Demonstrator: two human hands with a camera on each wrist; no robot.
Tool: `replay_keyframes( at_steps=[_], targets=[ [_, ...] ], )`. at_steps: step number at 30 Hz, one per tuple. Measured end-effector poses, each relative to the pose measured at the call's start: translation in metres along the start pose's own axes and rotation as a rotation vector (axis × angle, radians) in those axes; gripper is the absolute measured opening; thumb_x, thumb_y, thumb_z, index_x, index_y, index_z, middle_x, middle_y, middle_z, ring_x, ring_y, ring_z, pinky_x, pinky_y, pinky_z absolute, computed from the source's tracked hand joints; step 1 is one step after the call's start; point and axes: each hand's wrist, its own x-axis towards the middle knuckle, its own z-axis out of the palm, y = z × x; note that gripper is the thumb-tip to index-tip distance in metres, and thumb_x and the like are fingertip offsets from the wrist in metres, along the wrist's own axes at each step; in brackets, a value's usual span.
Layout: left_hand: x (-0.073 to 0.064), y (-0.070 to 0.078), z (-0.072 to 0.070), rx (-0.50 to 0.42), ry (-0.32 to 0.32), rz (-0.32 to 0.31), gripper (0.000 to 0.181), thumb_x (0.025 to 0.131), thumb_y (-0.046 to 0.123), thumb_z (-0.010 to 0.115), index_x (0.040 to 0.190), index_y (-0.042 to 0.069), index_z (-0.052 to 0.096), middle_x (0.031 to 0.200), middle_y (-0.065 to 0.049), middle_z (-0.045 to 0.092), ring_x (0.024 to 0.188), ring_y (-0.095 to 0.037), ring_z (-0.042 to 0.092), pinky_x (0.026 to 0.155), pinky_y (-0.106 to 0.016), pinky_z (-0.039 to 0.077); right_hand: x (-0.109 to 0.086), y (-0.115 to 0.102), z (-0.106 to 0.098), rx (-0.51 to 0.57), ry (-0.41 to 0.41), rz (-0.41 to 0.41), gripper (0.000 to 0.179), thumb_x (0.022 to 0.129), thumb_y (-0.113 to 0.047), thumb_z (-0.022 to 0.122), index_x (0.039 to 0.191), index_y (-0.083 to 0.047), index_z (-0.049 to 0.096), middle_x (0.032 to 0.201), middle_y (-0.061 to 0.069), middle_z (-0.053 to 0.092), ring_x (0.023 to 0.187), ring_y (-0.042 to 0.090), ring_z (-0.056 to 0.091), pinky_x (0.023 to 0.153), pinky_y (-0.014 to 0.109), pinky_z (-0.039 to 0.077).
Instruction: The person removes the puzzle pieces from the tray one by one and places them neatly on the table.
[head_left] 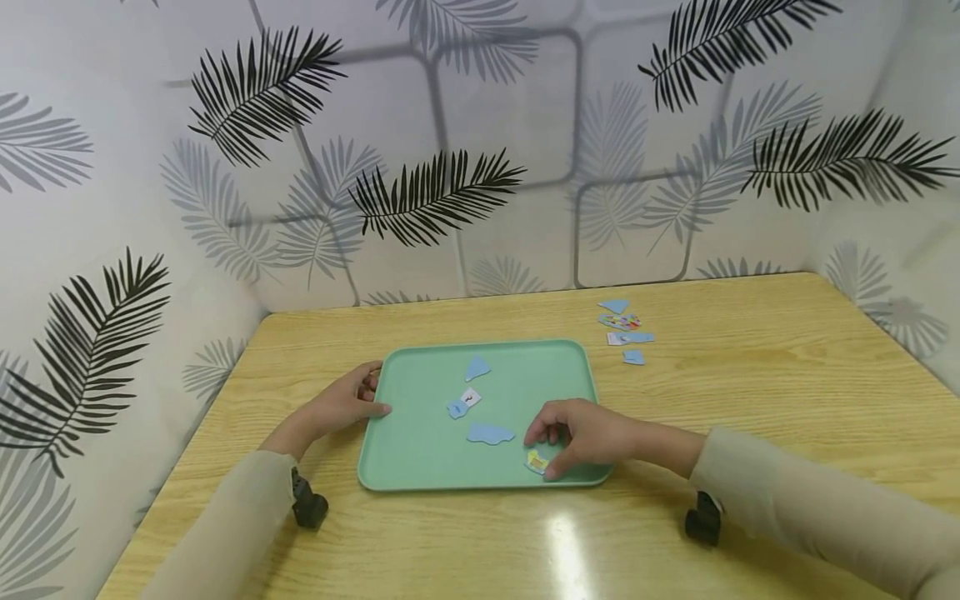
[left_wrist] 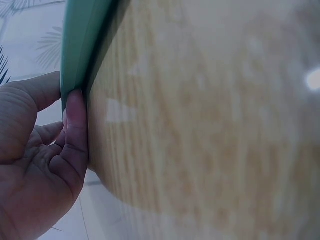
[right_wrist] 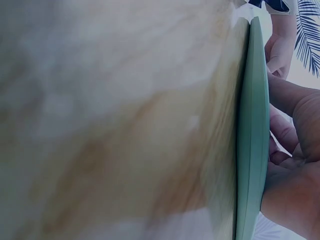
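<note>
A light green tray (head_left: 420,467) lies on the wooden table. At its left end my left hand (head_left: 352,398) grips the rim, thumb on top and fingers curled against the outer side; the left wrist view shows the same hand (left_wrist: 45,150) close up. Over the tray's lower right part, my right hand (head_left: 581,433) holds a small irregular piece with a yellow print (head_left: 537,461) between thumb and forefinger, low over the tray floor. The tray wall hides that piece from the right wrist view, where the right hand (right_wrist: 300,145) shows behind the rim.
Also in the tray lie a blue triangular piece (head_left: 477,368), a blue-and-white piece (head_left: 459,408) and a wide blue piece (head_left: 490,433). Beyond its right corner, several flat pieces lie in a column, including a multicoloured one (head_left: 621,321) and a blue one (head_left: 633,357). A patterned wall (head_left: 517,250) borders the table.
</note>
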Motion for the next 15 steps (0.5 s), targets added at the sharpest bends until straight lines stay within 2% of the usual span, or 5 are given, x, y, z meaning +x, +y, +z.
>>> replay_keyframes(
  at_steps=[15],
  targets=[
    [-0.0007, 0.0013, 0.001, 0.003, -0.003, -0.013, 0.076, 0.092, 0.009, 0.068, 0.15, -0.004, 0.022, 0.114, -0.016, 0.041, 0.095, -0.026, 0.041, 0.076, -0.035, 0.044, 0.0001, 0.0021, 0.0031, -0.051, 0.017, -0.02, 0.032, 0.074, -0.015, 0.086, 0.1, -0.01, 0.067, 0.092, 0.0, 0.055, 0.086, 0.017, 0.049, 0.074, 0.026, 0.044]
  ],
)
